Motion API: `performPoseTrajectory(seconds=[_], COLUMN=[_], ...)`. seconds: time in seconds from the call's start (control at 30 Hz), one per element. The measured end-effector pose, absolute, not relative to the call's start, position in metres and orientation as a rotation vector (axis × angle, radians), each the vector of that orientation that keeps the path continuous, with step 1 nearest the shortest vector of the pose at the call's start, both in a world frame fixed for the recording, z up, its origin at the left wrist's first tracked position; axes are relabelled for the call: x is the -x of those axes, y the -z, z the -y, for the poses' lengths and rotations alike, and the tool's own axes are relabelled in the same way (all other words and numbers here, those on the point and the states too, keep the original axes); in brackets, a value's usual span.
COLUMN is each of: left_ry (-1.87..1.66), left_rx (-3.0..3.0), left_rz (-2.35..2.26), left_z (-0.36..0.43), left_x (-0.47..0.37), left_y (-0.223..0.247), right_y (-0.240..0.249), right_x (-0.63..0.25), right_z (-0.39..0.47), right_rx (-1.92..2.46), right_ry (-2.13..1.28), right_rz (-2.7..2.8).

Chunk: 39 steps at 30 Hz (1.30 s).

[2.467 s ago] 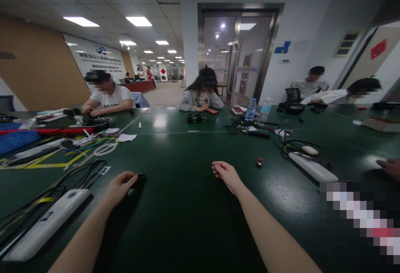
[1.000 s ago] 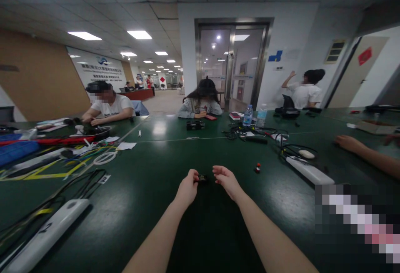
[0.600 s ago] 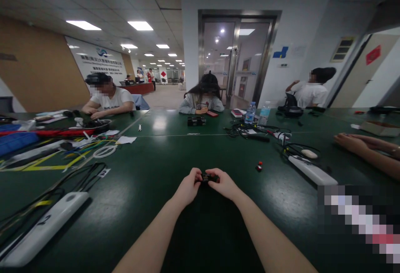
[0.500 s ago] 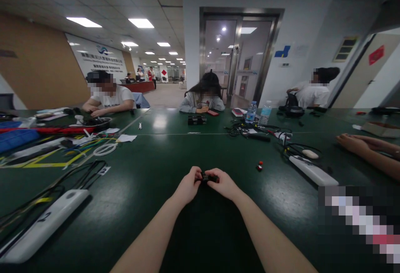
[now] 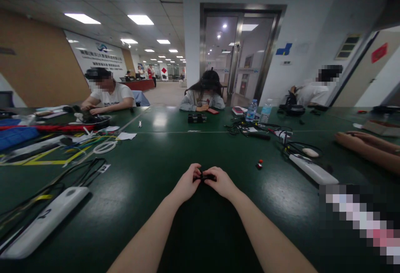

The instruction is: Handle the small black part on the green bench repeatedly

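Observation:
A small dark object (image 5: 204,176) lies between my two hands over the green table, its shape partly covered by my fingers. My left hand (image 5: 188,182) pinches its left end. From the right, my right hand (image 5: 221,181) grips the other end between thumb and fingers. To the right of my hands, a small red and black piece (image 5: 259,164) rests on the table. Farther ahead stands a black cylindrical object (image 5: 197,118), and a small silvery item (image 5: 140,124) lies to its left.
White power strips lie at the left (image 5: 46,223) and right (image 5: 312,169), with cables around them. Two plastic bottles (image 5: 251,111) stand beyond tangled black cables. Another person's hands (image 5: 362,144) rest at the right edge. People sit across the green table (image 5: 150,173).
The dark object has turned slightly between my hands, and its visible part looks thinner. My fingers have shifted a little. The view has tilted slightly.

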<state>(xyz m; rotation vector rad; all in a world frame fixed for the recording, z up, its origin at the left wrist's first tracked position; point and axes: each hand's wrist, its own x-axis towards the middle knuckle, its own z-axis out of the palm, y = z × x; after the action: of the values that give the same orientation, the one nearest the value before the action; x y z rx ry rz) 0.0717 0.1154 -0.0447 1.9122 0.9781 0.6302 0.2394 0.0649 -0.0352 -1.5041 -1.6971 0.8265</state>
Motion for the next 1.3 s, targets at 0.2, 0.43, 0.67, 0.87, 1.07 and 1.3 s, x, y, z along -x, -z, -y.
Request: performPoseTrajectory(seconds=[0.2, 0.43, 0.67, 0.87, 1.07, 1.3], left_ry=[-0.606, -0.598, -0.608, -0.590, -0.617, -0.597], left_rx=[-1.921, -1.912, -1.915, -1.927, -1.925, -1.928], left_rz=[-0.980, -1.022, -1.012, -1.013, -1.003, -0.997], left_z=[-0.116, -0.116, -0.117, -0.115, -0.117, -0.118], left_x=[-0.070, -0.072, -0.071, -0.071, -0.071, -0.068], left_y=[0.045, 0.043, 0.043, 0.036, 0.038, 0.042], right_y=[0.032, 0.031, 0.032, 0.034, 0.035, 0.032], right_x=[-0.237, -0.236, -0.236, -0.235, -0.234, -0.233], right_z=[-0.064, -0.064, -0.063, -0.065, -0.067, -0.065], right_rx=[1.509, 1.518, 1.524, 1.524, 1.515, 1.487], right_ry=[-0.844, -0.843, -0.834, -0.832, -0.837, -0.931], right_rz=[1.653, 1.670, 1.670, 1.662, 1.642, 1.484])
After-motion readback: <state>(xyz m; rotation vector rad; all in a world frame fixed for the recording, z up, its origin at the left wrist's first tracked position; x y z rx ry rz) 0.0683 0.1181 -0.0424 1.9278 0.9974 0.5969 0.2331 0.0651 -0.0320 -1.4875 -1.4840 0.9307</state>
